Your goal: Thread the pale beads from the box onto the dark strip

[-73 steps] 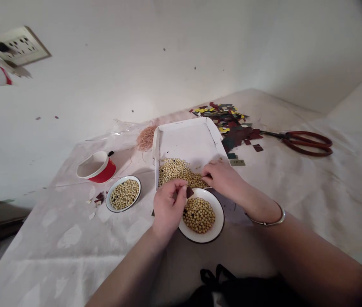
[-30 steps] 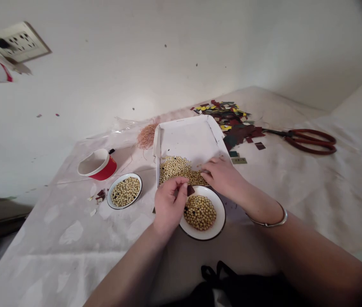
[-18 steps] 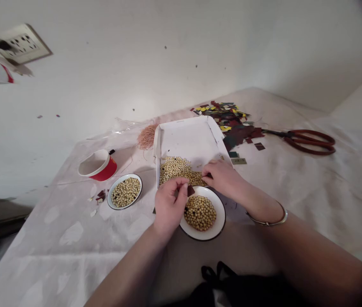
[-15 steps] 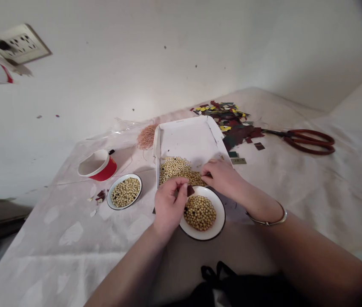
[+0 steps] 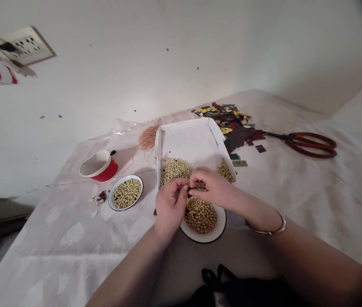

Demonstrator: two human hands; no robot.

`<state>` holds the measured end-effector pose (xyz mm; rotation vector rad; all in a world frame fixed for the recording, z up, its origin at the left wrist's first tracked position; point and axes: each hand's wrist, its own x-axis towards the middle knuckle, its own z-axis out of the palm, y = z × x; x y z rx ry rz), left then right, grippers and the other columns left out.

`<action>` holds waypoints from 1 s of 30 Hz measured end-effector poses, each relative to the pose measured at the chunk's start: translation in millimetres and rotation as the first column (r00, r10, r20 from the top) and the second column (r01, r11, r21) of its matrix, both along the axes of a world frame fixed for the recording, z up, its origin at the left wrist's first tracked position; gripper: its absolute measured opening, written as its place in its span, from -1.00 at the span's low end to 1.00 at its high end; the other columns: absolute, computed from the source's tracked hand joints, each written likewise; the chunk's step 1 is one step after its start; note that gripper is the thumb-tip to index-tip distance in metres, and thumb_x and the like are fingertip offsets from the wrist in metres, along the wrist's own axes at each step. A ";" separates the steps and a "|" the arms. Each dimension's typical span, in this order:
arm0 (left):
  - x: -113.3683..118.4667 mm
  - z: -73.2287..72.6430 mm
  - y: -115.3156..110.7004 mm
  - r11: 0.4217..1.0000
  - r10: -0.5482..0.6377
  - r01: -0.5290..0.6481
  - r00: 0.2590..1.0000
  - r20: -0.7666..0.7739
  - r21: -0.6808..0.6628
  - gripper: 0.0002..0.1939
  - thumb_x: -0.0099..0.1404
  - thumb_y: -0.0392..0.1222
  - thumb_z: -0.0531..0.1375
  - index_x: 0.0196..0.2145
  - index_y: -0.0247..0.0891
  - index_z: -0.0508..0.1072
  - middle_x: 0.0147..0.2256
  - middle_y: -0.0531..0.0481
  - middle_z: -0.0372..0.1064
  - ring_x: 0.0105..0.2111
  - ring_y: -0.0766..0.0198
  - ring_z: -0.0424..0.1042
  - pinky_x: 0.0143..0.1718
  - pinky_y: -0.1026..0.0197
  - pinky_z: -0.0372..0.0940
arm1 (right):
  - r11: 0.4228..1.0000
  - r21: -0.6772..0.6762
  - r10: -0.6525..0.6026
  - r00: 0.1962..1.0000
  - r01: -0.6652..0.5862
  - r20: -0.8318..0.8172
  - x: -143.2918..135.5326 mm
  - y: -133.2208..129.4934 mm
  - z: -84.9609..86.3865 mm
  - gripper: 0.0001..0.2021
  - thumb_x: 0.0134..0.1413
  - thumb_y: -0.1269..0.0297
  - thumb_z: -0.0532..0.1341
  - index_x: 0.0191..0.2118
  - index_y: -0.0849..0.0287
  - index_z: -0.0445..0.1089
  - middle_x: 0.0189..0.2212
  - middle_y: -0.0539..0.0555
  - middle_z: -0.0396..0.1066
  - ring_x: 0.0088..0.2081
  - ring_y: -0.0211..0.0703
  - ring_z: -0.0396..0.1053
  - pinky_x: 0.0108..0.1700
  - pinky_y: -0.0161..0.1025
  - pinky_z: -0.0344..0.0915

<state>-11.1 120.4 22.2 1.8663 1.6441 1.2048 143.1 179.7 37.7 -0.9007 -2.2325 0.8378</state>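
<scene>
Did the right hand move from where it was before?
Yes. The right hand left the beans in the white cardboard box and slid left to meet the left hand above the white round bowl.

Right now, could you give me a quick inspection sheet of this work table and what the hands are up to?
Surface: table under pale, wrinkled sheeting.
Job's things: white box holding beads; near dish of beads; small dark piece pinched between both hands.
Clutter: second dish of beads, red cup, thread bundle, coloured scraps, red scissors.
Hands: left hand and right hand meet fingertip to fingertip above the near dish; bangle on right wrist.
Cables: nothing seen.
Surroundings: white wall, socket upper left.
</scene>
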 end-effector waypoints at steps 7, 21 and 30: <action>0.8 -1.1 0.2 1.000 0.013 -0.013 1.000 -0.001 0.029 -0.84 0.28 -0.25 0.08 -0.23 -0.19 0.45 -0.31 0.03 0.48 -0.29 0.29 0.44 -0.21 0.23 0.32 | 0.998 0.062 -0.013 0.999 0.010 0.048 -0.9 2.5 -8.7 -0.82 -0.11 0.39 0.25 -0.40 0.11 0.19 -0.38 -0.01 0.32 -0.27 -0.19 0.24 -0.25 -0.26 0.16; 1.8 0.2 -0.8 1.000 0.019 -0.019 0.998 0.059 0.001 -0.85 0.27 -0.23 0.09 -0.23 -0.22 0.42 -0.43 0.06 0.47 -0.41 0.32 0.47 -0.30 0.26 0.34 | 0.949 0.164 -0.288 0.952 0.269 0.105 14.3 19.3 -10.1 -0.89 0.09 0.37 0.11 -0.29 0.16 0.37 -0.28 0.11 0.38 -0.17 -0.10 0.28 -0.14 -0.16 0.17; -0.8 -3.5 -0.4 0.999 0.032 -0.031 0.999 0.044 -0.027 -0.83 0.27 -0.20 0.09 -0.21 -0.20 0.43 -0.41 0.02 0.49 -0.37 0.27 0.49 -0.27 0.22 0.35 | 0.921 0.310 -0.345 0.864 0.236 0.366 16.9 26.0 -31.1 -0.90 0.00 0.33 0.19 -0.37 0.14 0.46 -0.34 0.13 0.39 -0.26 -0.04 0.28 -0.23 -0.14 0.11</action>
